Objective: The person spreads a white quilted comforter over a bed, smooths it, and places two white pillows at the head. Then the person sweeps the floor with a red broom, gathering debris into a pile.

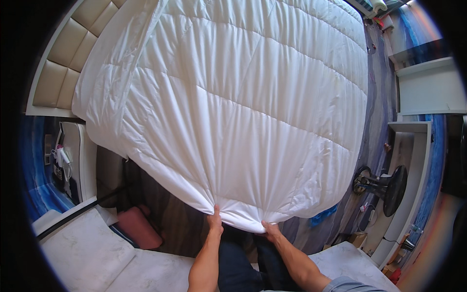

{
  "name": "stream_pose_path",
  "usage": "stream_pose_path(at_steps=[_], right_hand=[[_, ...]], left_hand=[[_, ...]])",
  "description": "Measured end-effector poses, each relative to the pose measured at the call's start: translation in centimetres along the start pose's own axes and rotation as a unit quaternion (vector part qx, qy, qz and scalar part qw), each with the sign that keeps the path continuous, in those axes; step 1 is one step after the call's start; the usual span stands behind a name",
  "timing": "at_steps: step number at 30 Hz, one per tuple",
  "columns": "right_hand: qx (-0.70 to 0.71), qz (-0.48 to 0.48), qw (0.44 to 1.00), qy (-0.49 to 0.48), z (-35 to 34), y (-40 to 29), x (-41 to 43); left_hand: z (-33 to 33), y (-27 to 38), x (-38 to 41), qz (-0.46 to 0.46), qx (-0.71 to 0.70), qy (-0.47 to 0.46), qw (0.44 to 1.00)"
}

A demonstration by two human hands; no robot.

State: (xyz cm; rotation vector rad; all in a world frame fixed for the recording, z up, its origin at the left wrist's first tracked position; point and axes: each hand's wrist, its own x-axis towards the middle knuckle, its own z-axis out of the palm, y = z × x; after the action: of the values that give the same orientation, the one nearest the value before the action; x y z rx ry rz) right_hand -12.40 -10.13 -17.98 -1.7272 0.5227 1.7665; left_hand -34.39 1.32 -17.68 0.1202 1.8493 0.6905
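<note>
A large white quilted comforter spreads over a bed and fills the middle of the head view. Its near edge is gripped by my left hand, with the thumb lying on top of the fabric. A short way to the right, my right hand pinches the same edge. Folds fan out across the comforter from both grips, and the edge sags slightly between them. The fingers under the fabric are hidden.
A padded beige headboard stands at the left, above a bedside table with a hair dryer. Near my legs are a pale patterned mattress and a pink object. A black fan stands at the right.
</note>
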Motion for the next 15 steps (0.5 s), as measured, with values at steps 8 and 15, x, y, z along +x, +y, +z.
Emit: stream_pose_path(at_steps=[8, 15], right_hand=[[0.176, 0.05, 0.983, -0.026, 2.7, -1.8, 0.5], [0.295, 0.094, 0.912, -0.27, 17.8, 0.5, 0.3]], left_hand=[[-1.4, 4.4, 1.4, -0.197, 0.046, -0.067, 0.977], [-5.9, 7.8, 2.5, -0.155, 0.247, -0.198, 0.936]])
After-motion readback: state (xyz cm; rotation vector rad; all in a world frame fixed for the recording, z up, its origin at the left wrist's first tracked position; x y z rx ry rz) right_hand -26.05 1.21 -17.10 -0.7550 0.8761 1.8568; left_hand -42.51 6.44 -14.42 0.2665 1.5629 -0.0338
